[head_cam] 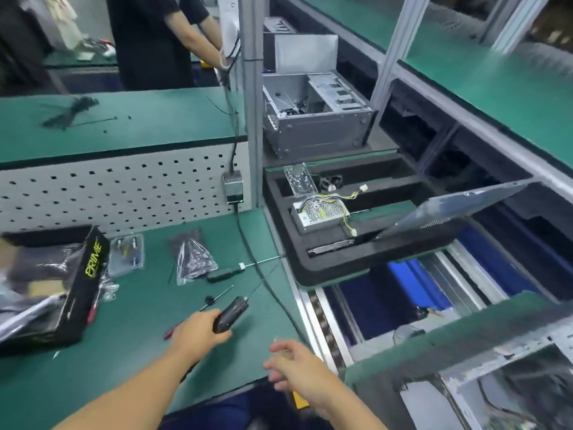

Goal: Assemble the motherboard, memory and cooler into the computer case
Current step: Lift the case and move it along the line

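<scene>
Left hand (198, 332) grips a black screwdriver (231, 313) over the green bench (139, 352). Right hand (294, 364) hangs open, fingers loose, just right. The case (313, 119) sits far off.

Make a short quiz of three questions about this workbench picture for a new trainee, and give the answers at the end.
1. True or false: the left hand grips the black electric screwdriver.
2. Where does the open computer case stand?
A) on the green bench in front of the pegboard
B) on the line, behind the foam tray that holds the power supply
C) on the floor
3. Fill in: the yellow word printed on the black box is ____.

Key: 1 true; 2 B; 3 PRIME.
</scene>
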